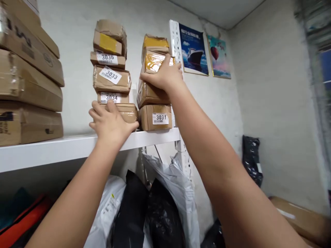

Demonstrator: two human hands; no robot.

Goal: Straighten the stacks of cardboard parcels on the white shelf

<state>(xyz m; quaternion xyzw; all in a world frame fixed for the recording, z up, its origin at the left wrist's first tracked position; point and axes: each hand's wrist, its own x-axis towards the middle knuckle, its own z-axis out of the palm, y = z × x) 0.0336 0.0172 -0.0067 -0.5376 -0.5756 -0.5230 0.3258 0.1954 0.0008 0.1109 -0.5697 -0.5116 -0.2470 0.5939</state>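
Both my arms reach up to a white shelf (152, 138) with stacked cardboard boxes. My left hand (111, 125), fingers spread, lies against the front of the bottom box (129, 113) in the middle stack. Above it are boxes labelled 3034 (113, 97), 3033 (124, 81) and 3036 (117, 60). My right hand (167, 74) is spread across a taped box (152, 93) in the right stack, thumb at its left side. Below that sits a box labelled 3031 (155, 117). Yellow tape shows on the top box (155, 42) of this stack.
Larger cartons (31, 82) are piled at the shelf's left. Under it stand black bags (131, 206) and white plastic bags (178, 182). Two posters (193, 51) hang beside the shelf's upright post. A black package (250, 158) and a carton (300, 217) are at the right.
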